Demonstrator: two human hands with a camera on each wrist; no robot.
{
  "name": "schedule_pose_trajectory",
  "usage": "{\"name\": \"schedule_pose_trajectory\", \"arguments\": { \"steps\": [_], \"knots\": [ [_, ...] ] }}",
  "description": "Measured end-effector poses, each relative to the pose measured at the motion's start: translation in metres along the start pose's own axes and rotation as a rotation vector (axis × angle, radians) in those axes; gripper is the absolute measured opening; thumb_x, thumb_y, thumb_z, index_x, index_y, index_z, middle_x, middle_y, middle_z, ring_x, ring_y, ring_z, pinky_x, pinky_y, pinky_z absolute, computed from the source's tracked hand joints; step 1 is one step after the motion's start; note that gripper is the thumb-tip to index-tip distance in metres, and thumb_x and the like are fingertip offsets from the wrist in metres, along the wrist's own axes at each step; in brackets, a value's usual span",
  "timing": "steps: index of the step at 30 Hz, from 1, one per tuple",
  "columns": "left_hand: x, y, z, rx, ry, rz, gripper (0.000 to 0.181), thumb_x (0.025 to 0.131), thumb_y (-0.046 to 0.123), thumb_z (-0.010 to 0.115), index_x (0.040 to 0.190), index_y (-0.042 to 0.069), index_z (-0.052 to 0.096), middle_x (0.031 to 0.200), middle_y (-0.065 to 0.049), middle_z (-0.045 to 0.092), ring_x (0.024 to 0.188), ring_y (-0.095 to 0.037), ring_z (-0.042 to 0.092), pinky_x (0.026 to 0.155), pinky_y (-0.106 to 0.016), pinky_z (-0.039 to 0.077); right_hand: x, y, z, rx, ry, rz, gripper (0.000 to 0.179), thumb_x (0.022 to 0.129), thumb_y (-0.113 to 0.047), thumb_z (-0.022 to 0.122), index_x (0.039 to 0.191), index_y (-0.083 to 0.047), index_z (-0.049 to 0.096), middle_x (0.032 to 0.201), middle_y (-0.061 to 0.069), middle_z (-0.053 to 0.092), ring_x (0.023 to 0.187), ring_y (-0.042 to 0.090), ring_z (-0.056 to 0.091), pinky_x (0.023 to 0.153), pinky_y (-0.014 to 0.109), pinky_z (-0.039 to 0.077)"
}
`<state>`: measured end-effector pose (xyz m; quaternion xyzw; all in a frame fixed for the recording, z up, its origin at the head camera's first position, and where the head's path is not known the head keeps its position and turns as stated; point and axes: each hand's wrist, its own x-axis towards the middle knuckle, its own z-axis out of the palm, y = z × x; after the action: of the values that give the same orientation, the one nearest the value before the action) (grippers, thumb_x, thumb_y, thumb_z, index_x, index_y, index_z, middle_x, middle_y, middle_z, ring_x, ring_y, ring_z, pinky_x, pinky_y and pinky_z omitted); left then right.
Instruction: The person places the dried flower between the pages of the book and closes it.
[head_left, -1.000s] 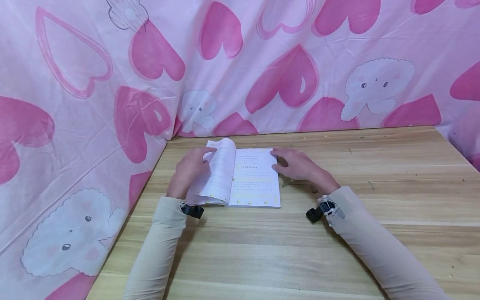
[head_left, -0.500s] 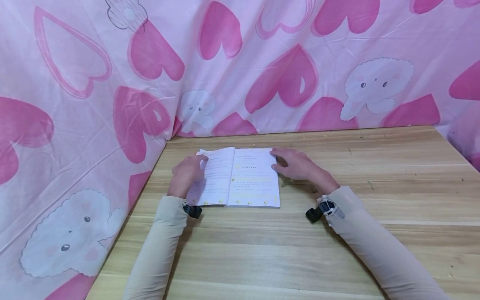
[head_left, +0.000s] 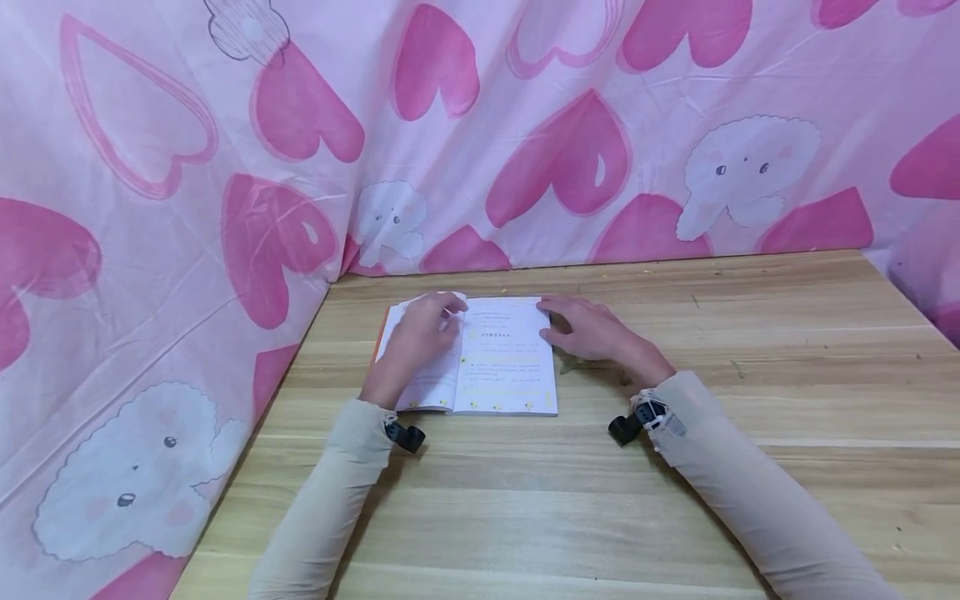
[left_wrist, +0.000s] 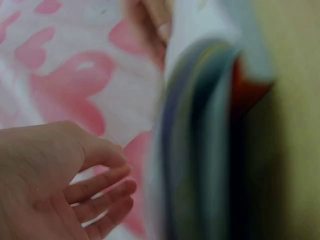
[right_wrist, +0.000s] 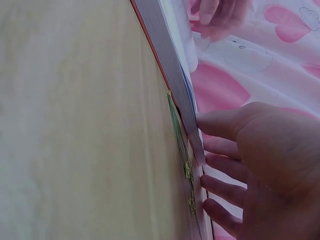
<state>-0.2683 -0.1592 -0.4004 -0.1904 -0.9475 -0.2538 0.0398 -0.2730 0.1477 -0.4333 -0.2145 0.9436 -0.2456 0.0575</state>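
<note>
An open book point(head_left: 510, 358) with printed white pages and small yellow figures lies on the wooden table. Above its left page, close to the spine, hovers my left hand point(head_left: 423, 333), fingers loosely bent. In the left wrist view, that hand point(left_wrist: 65, 180) is apart from the blurred page edges point(left_wrist: 195, 140) and holds nothing. My right hand point(head_left: 596, 329) rests at the book's right edge, thumb and a fingertip touching it. The right wrist view has the thumb point(right_wrist: 220, 122) against the pages and the other fingers spread loosely beside the corner.
A thin dried green sprig point(right_wrist: 180, 135) lies on the table beside the book's right edge. Pink heart-patterned cloth point(head_left: 555, 150) stands behind and to the left of the wooden table point(head_left: 525, 500). Tiny specks are scattered on the tabletop.
The turned page has come down flat on the left. My left hand has moved from the left edge rightward toward the spine, uncovering an orange cover edge. My right hand stays put.
</note>
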Motion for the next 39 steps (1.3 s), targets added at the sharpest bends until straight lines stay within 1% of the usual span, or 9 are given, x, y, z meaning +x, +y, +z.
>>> {"name": "schedule_pose_trajectory", "arguments": {
  "steps": [2, 6, 9, 13, 17, 22, 27, 33, 39],
  "knots": [
    [0.0, 0.005, 0.009, -0.007, -0.053, 0.014, 0.029, 0.101, 0.007, 0.068, 0.129, 0.007, 0.073, 0.131, -0.017, 0.072, 0.125, -0.034, 0.067, 0.111, -0.048, 0.053, 0.0, 0.0, 0.001, -0.008, 0.0, 0.006, 0.065, 0.108, -0.035, 0.066, 0.165, -0.013, 0.045, 0.173, 0.012, 0.043, 0.163, 0.038, 0.035, 0.125, 0.07, 0.031],
    [-0.004, 0.008, 0.024, 0.038, -0.117, -0.023, 0.033, 0.103, 0.019, 0.071, 0.134, 0.01, 0.071, 0.146, -0.017, 0.062, 0.139, -0.037, 0.054, 0.12, -0.05, 0.045, 0.001, 0.0, 0.001, -0.018, 0.005, 0.011, 0.065, 0.108, -0.035, 0.066, 0.165, -0.013, 0.045, 0.172, 0.012, 0.044, 0.162, 0.038, 0.036, 0.125, 0.069, 0.032],
    [-0.006, 0.007, 0.027, 0.057, -0.114, -0.044, 0.035, 0.104, 0.024, 0.071, 0.137, 0.011, 0.069, 0.152, -0.015, 0.056, 0.142, -0.038, 0.048, 0.121, -0.052, 0.042, 0.001, -0.001, 0.001, 0.009, 0.016, 0.019, 0.064, 0.107, -0.034, 0.068, 0.164, -0.012, 0.048, 0.17, 0.012, 0.047, 0.161, 0.037, 0.038, 0.126, 0.067, 0.033],
    [-0.007, 0.002, 0.028, 0.039, -0.097, -0.013, 0.036, 0.105, 0.028, 0.071, 0.137, 0.012, 0.068, 0.152, -0.013, 0.056, 0.141, -0.039, 0.047, 0.119, -0.054, 0.041, 0.002, -0.002, 0.0, 0.111, 0.05, 0.051, 0.057, 0.107, -0.028, 0.068, 0.159, -0.01, 0.054, 0.162, 0.014, 0.056, 0.152, 0.035, 0.05, 0.124, 0.06, 0.041],
    [-0.005, -0.007, 0.03, 0.009, -0.098, 0.02, 0.036, 0.105, 0.029, 0.072, 0.137, 0.013, 0.069, 0.15, -0.014, 0.058, 0.139, -0.041, 0.047, 0.118, -0.055, 0.04, 0.002, 0.0, -0.004, 0.202, 0.102, 0.103, 0.047, 0.109, -0.022, 0.064, 0.153, -0.007, 0.059, 0.149, 0.017, 0.066, 0.136, 0.036, 0.063, 0.115, 0.056, 0.051],
    [-0.002, -0.013, 0.03, -0.019, -0.12, 0.027, 0.037, 0.105, 0.031, 0.073, 0.138, 0.015, 0.067, 0.153, -0.015, 0.056, 0.142, -0.04, 0.045, 0.12, -0.055, 0.036, -0.001, 0.003, -0.016, 0.225, 0.114, 0.115, 0.042, 0.109, -0.018, 0.064, 0.148, -0.003, 0.063, 0.141, 0.019, 0.071, 0.131, 0.037, 0.068, 0.111, 0.055, 0.054],
    [-0.001, -0.013, 0.031, -0.005, -0.125, 0.031, 0.038, 0.105, 0.031, 0.072, 0.14, 0.016, 0.066, 0.154, -0.014, 0.054, 0.139, -0.04, 0.045, 0.119, -0.055, 0.038, -0.004, 0.005, -0.024, 0.198, 0.08, 0.109, 0.038, 0.108, -0.019, 0.066, 0.143, -0.004, 0.067, 0.132, 0.018, 0.075, 0.123, 0.035, 0.071, 0.107, 0.054, 0.057],
    [-0.001, -0.01, 0.031, -0.006, -0.138, 0.024, 0.039, 0.106, 0.031, 0.071, 0.141, 0.016, 0.064, 0.155, -0.014, 0.052, 0.142, -0.041, 0.043, 0.12, -0.056, 0.036, -0.016, 0.001, -0.028, 0.097, 0.015, 0.062, 0.023, 0.102, -0.019, 0.075, 0.122, -0.006, 0.078, 0.109, 0.009, 0.08, 0.104, 0.026, 0.075, 0.095, 0.048, 0.062],
    [-0.002, -0.01, 0.03, -0.008, -0.142, 0.012, 0.039, 0.107, 0.031, 0.07, 0.142, 0.017, 0.063, 0.156, -0.015, 0.051, 0.141, -0.042, 0.042, 0.119, -0.057, 0.037, -0.035, -0.009, -0.03, -0.023, -0.099, 0.013, 0.017, 0.099, -0.024, 0.079, 0.114, -0.015, 0.08, 0.098, -0.001, 0.077, 0.093, 0.017, 0.07, 0.084, 0.042, 0.059]
  ]
}}
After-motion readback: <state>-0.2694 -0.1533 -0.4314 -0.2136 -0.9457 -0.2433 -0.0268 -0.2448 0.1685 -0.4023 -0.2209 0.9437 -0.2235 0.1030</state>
